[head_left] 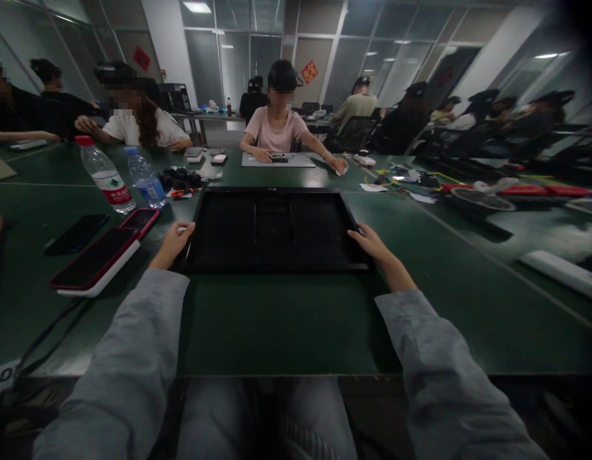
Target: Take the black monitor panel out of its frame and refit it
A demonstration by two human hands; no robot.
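Note:
A flat black monitor (pixel 319 230) with a raised rim lies on the green table in front of me. A small light logo sits on its far edge, and a darker rectangular shape shows in the middle of its recessed face. My left hand (pixel 175 241) is closed around the left side of the rim, thumb on top. On the opposite side, my right hand (pixel 372 244) grips the right rim the same way. The fingers under both edges are partly hidden.
Left of the monitor are a red-capped bottle (pixel 106 176), a blue-capped bottle (pixel 146 179), a dark phone (pixel 78 234) and a red-edged device (pixel 97 255). Cables (pixel 410 176) lie at the right. Across the table (pixel 286 326), a person in pink (pixel 279 124) handles small parts on a mat.

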